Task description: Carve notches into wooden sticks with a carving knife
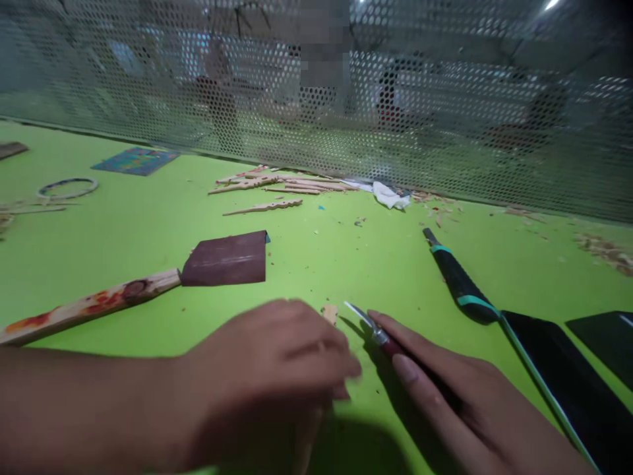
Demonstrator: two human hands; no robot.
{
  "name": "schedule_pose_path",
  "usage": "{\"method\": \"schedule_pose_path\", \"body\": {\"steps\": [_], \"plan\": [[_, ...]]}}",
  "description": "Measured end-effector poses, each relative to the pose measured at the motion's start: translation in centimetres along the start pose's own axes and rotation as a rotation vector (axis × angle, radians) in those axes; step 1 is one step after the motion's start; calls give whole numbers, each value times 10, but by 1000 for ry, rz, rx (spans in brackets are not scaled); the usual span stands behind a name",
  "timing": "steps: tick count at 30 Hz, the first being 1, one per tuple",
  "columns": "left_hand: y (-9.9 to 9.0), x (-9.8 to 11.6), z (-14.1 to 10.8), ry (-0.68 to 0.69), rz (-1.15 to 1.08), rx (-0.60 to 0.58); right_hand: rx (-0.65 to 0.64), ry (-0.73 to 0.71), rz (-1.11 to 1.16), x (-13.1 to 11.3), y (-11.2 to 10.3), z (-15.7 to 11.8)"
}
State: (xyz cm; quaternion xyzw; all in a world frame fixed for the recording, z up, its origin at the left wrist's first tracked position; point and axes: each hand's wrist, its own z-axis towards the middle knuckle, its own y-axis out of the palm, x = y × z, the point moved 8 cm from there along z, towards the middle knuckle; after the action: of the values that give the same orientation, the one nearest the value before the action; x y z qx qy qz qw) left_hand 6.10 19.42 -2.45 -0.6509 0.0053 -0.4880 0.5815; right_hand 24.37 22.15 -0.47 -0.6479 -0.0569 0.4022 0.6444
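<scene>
My left hand [281, 363] is curled around a pale carved wooden stick [330, 313], whose notched tip shows past the fingers; its lower part comes out blurred beneath the palm. My right hand [445, 396] grips a carving knife [380, 334] with a dark red handle and a silver collar. The knife's thin blade points up and left, a short way right of the stick's tip and apart from it. Beyond my left hand lies a brown sheet of sandpaper [225, 260], its far right corner curled up.
A stained wooden stick [99, 305] lies at the left, and a large black-handled blade [462, 280] at the right. Carved sticks [287, 185] and a crumpled tissue [390, 196] lie along the perforated metal screen [277, 125]. A ring [68, 189] and wood shavings [606, 253] are farther out.
</scene>
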Motion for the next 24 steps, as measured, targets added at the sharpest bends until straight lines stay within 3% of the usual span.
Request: {"method": "schedule_pose_path", "body": {"steps": [2,4,9,24], "plan": [[-27,-2,26,2,33,-14,35,60,8,7,-1,-2],[-37,-5,38,-5,63,-32,61,86,2,10,-2,-2],[-27,-5,41,39,23,-66,59,65,-13,4,-2,1],[-18,-15,44,-47,47,-85,41,57,-13,3,-1,3]]}}
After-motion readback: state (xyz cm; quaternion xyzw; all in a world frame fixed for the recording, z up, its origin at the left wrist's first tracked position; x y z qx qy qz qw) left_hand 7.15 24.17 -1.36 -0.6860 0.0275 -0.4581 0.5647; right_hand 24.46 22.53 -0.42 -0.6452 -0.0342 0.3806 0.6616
